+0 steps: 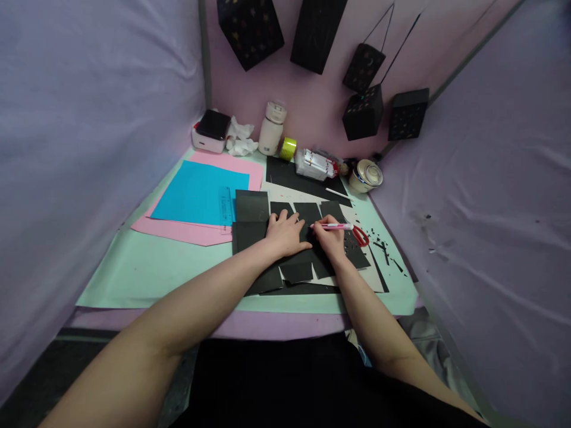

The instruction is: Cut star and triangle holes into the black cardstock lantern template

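Observation:
My left hand [288,233] lies flat with fingers spread, pressing on black card panels [297,272] in the middle of the table. In my right hand [331,241] is a slim pink and white pen-shaped tool [336,226], gripped in a pinch. It points left toward the black card, near my left fingertips; its tip is too small to make out. Red-handled scissors [361,236] rest just right of that hand, their blades mostly hidden. Small black paper scraps [386,252] are scattered on the right. A clear ruler [225,206] lies left of the panels.
Blue paper [196,190] overlaps pink sheets [191,235] on the left. Along the back stand a white bottle [272,131], yellow tape [288,148], a clear box of white sticks [314,164] and a lidded cup [366,176]. Black boxes [363,113] hang above; fabric walls enclose both sides.

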{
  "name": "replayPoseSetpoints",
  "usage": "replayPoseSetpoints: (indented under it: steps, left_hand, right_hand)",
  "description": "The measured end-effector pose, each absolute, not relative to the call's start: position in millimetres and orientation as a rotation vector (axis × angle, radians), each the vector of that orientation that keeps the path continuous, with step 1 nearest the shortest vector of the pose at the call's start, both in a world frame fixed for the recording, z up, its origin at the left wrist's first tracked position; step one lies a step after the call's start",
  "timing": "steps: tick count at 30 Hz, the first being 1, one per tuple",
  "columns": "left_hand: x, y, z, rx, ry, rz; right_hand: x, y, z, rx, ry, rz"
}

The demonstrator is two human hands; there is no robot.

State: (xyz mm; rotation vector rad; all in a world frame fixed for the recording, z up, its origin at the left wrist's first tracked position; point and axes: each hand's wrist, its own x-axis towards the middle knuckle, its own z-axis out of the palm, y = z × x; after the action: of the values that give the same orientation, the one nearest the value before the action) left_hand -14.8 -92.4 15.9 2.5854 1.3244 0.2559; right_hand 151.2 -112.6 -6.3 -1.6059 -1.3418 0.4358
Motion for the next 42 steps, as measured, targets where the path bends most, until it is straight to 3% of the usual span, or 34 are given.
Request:
replayPoseSetpoints:
  steps: [42]
  left_hand:
    - [-13.8, -92.5, 16.1, 2.512, 1.245, 0.125]
  right_hand:
    - [151.4, -112.2, -7.7, -1.6, -1.481, 0.363]
